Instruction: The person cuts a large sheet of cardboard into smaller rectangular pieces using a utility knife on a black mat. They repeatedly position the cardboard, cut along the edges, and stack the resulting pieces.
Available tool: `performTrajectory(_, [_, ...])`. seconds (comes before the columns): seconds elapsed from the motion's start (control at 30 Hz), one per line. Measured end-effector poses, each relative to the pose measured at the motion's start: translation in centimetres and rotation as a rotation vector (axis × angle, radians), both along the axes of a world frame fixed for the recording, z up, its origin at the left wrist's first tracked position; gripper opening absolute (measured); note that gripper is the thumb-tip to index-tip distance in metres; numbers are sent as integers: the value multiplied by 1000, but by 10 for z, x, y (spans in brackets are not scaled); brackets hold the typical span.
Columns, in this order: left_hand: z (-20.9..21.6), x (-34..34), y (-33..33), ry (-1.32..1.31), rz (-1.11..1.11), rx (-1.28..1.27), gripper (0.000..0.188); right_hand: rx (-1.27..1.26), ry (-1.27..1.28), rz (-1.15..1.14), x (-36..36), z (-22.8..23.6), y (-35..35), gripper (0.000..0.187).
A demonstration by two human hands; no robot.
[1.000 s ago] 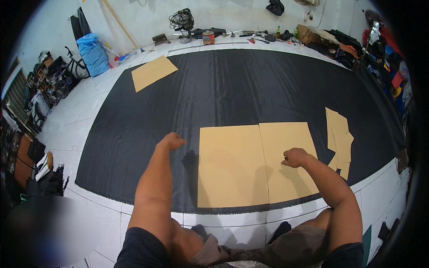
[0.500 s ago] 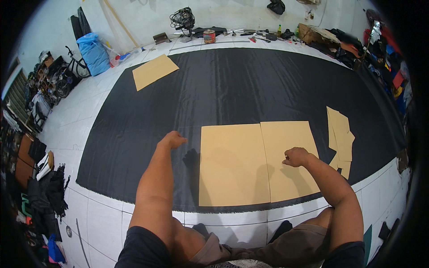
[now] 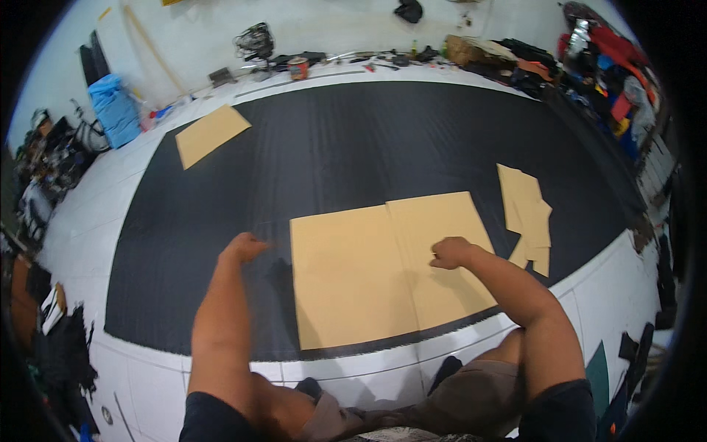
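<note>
Two large tan cardboard sheets (image 3: 353, 272) lie edge to edge on a wide black fabric sheet (image 3: 353, 147). My left hand (image 3: 247, 247) hovers over the fabric just left of the cardboard. Its fingers stretch toward the right, slightly blurred, with nothing visible in them. Over the right-hand sheet (image 3: 442, 228) is my right hand (image 3: 452, 253), its fingers curled into a pinch. Whatever sits between those fingertips, if anything, is too small to name. Several smaller cut cardboard pieces (image 3: 526, 206) overlap to the right of the sheets.
Another tan cardboard piece (image 3: 212, 135) rests at the fabric's far left corner. White floor tiles (image 3: 147, 368) surround the fabric. Tools and a red can (image 3: 297, 68) line the back wall. A blue bag (image 3: 114, 110) stands back left; piled goods (image 3: 618, 81) fill the right side.
The view has swung, so the scene sits further left and tilts a little. Both hands keep nearly the same places beside and over the cardboard; the left fingers point more to the right.
</note>
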State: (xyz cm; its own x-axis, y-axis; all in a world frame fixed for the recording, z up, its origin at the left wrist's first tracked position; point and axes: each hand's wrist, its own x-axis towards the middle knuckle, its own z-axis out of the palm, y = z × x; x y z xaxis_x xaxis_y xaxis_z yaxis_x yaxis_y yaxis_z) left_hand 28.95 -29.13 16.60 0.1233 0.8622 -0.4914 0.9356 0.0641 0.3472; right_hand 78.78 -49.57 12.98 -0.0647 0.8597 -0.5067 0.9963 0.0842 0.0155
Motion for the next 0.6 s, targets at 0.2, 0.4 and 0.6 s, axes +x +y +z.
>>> performTrajectory(0.2, [-9, -17, 5, -5, 36, 28, 52, -17, 4, -6, -14, 12, 6, 45])
performTrajectory(0.4, [-11, -13, 2, 9, 70, 85, 43, 46, 6, 11, -7, 2, 1, 43])
performTrajectory(0.6, [-5, -13, 3, 23, 68, 49, 42, 37, 22, -1, -11, 3, 4, 41])
